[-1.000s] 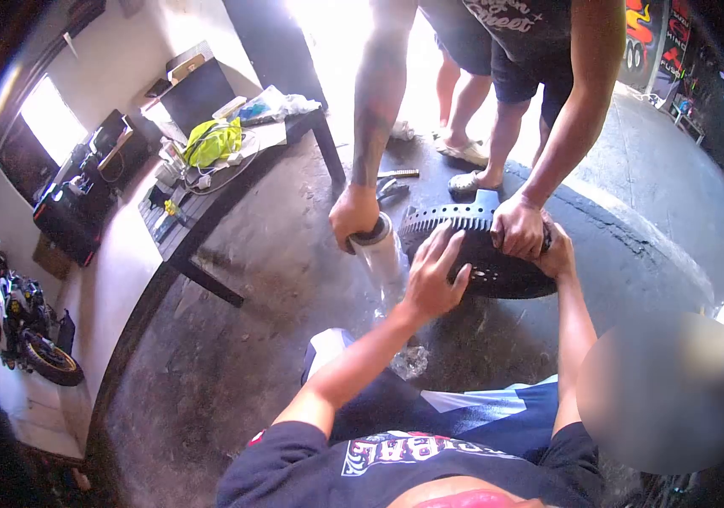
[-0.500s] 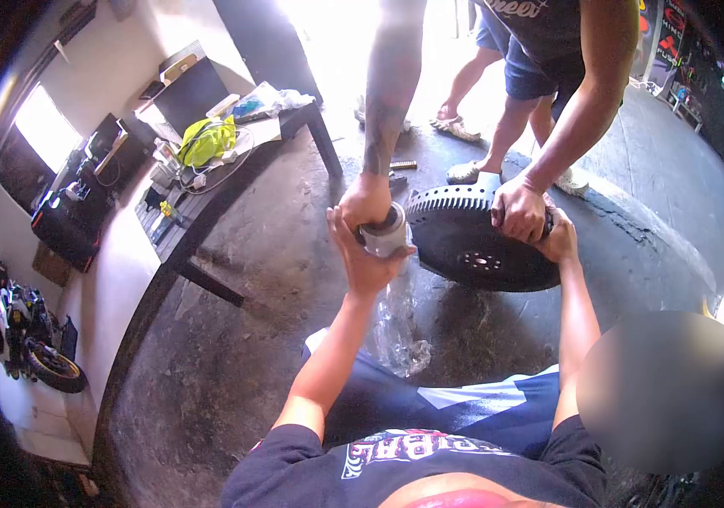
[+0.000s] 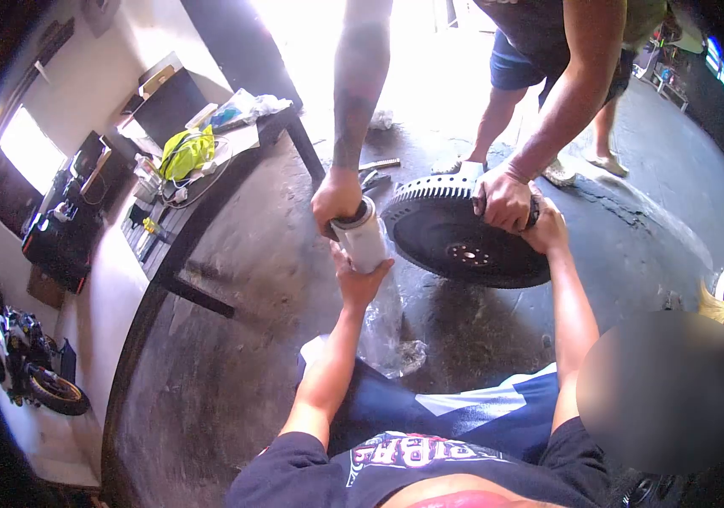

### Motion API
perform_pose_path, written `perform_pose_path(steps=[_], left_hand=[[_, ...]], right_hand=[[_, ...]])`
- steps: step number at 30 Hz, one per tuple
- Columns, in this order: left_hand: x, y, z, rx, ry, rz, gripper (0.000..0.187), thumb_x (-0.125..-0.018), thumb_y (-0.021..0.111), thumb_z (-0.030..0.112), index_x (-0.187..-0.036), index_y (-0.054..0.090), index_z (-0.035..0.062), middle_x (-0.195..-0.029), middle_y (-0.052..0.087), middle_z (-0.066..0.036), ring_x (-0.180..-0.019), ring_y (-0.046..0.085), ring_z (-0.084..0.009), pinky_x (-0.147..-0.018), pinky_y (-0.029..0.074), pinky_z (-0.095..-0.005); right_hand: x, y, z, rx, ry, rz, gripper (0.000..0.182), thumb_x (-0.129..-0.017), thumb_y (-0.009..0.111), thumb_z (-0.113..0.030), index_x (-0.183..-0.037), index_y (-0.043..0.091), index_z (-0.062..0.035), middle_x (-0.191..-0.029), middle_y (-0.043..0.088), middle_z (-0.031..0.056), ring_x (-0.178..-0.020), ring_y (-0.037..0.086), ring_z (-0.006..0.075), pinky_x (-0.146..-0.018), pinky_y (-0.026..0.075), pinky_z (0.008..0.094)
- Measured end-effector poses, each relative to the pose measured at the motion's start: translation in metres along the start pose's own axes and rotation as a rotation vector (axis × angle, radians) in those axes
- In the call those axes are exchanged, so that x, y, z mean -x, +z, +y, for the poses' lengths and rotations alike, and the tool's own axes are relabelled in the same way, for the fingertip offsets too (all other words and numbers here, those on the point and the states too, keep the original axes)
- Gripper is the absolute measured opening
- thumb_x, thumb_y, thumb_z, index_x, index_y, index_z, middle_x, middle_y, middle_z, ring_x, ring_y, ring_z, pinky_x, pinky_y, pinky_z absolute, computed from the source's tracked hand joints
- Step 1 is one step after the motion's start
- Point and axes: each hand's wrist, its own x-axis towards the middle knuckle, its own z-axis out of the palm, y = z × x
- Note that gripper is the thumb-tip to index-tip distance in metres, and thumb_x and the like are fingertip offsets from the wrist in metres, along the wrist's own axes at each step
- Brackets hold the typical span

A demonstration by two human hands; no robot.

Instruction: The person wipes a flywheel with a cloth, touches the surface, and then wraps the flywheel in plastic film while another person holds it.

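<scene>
A whitish cylinder (image 3: 365,247) with a metal rim and dark mouth tilts at the centre. My left hand (image 3: 359,281) wraps round its lower part, and a co-worker's hand (image 3: 337,201) holds the upper end. Clear crumpled plastic (image 3: 386,326) hangs just below my hand. To the right, a dark flywheel (image 3: 438,237) with a toothed rim and central bolt holes is held tilted above the floor. My right hand (image 3: 550,227) grips its right edge, fingertips partly hidden. Right beside it, the co-worker's other hand (image 3: 504,200) grips the same flywheel.
A long bench (image 3: 248,135) on the left bears a yellow-green bag (image 3: 187,154), cables and plastic. Small tools (image 3: 376,173) lie on the floor beyond the flywheel. A motorcycle (image 3: 36,360) stands far left. Another person's leg (image 3: 604,135) shows behind the co-worker.
The whitish cylinder now shows more of its side, with my left hand lower on it. The flywheel appears slightly further left as the view shifts. The person behind has moved right.
</scene>
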Motion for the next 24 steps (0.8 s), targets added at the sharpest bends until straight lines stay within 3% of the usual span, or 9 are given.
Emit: perform_pose_path(steps=[2, 3, 5, 8, 11, 17, 24], left_hand=[[-0.002, -0.002, -0.004, -0.252, 0.22, 0.061, 0.097, -0.059, 0.088, 0.029, -0.133, 0.032, 0.0, -0.105, 0.062, -0.019, -0.096, 0.063, -0.0309, -0.082, 0.05, -0.0397], [-0.001, -0.002, -0.005, -0.246, 0.22, 0.06, 0.097, -0.059, 0.088, 0.029, -0.133, 0.032, 0.0, -0.105, 0.062, -0.019, -0.096, 0.063, -0.0309, -0.082, 0.05, -0.0397], [0.001, -0.003, -0.004, -0.178, 0.124, 0.023, 0.08, -0.058, 0.089, 0.028, -0.119, 0.045, 0.0008, -0.101, 0.063, -0.018, -0.093, 0.064, -0.0312, -0.078, 0.051, -0.0411], [0.004, -0.003, 0.0, -0.216, 0.084, 0.019, 0.077, -0.057, 0.089, 0.028, -0.116, 0.047, 0.0005, -0.097, 0.064, -0.017, -0.089, 0.064, -0.0303, -0.076, 0.051, -0.0404], [0.003, -0.003, 0.003, -0.213, 0.041, 0.026, 0.076, -0.057, 0.089, 0.029, -0.115, 0.049, 0.0004, -0.096, 0.065, -0.017, -0.089, 0.064, -0.0297, -0.076, 0.051, -0.0402], [-0.001, -0.002, 0.0, -0.149, 0.106, 0.049, 0.074, -0.058, 0.089, 0.028, -0.113, 0.049, 0.0001, -0.097, 0.065, -0.016, -0.088, 0.064, -0.0279, -0.077, 0.051, -0.0398], [0.002, -0.004, 0.0, -0.163, 0.054, 0.037, 0.073, -0.059, 0.089, 0.028, -0.113, 0.049, -0.0003, -0.097, 0.064, -0.017, -0.089, 0.064, -0.0269, -0.077, 0.05, -0.0394]], right_hand=[[0.0, 0.001, 0.002, 0.006, 0.015, -0.009, 0.095, -0.059, 0.084, -0.033, -0.139, 0.04, -0.0118, -0.117, 0.06, 0.0184, -0.106, 0.059, 0.0362, -0.088, 0.049, 0.0428], [-0.001, 0.005, 0.005, 0.014, 0.007, 0.009, 0.095, -0.058, 0.084, -0.034, -0.139, 0.04, -0.0126, -0.117, 0.061, 0.0182, -0.106, 0.059, 0.0364, -0.088, 0.049, 0.0429], [-0.002, 0.005, 0.004, 0.025, 0.001, 0.027, 0.095, -0.058, 0.084, -0.035, -0.14, 0.04, -0.0134, -0.116, 0.061, 0.0181, -0.106, 0.059, 0.0367, -0.088, 0.049, 0.043], [0.0, 0.003, 0.0, 0.079, 0.074, -0.025, 0.096, -0.059, 0.083, -0.037, -0.14, 0.039, -0.0156, -0.117, 0.06, 0.0183, -0.106, 0.059, 0.0371, -0.087, 0.05, 0.0431], [0.002, 0.007, 0.004, 0.036, 0.008, 0.028, 0.096, -0.059, 0.082, -0.038, -0.141, 0.037, -0.0177, -0.117, 0.06, 0.0183, -0.105, 0.06, 0.0372, -0.086, 0.05, 0.0439], [0.008, 0.007, -0.006, 0.102, 0.034, 0.031, 0.096, -0.059, 0.082, -0.04, -0.141, 0.037, -0.0185, -0.114, 0.062, 0.0176, -0.103, 0.061, 0.0365, -0.085, 0.051, 0.0453], [0.01, 0.003, -0.01, 0.119, 0.089, -0.006, 0.098, -0.058, 0.082, -0.043, -0.142, 0.036, -0.022, -0.116, 0.061, 0.015, -0.106, 0.06, 0.034, -0.089, 0.05, 0.0446]])
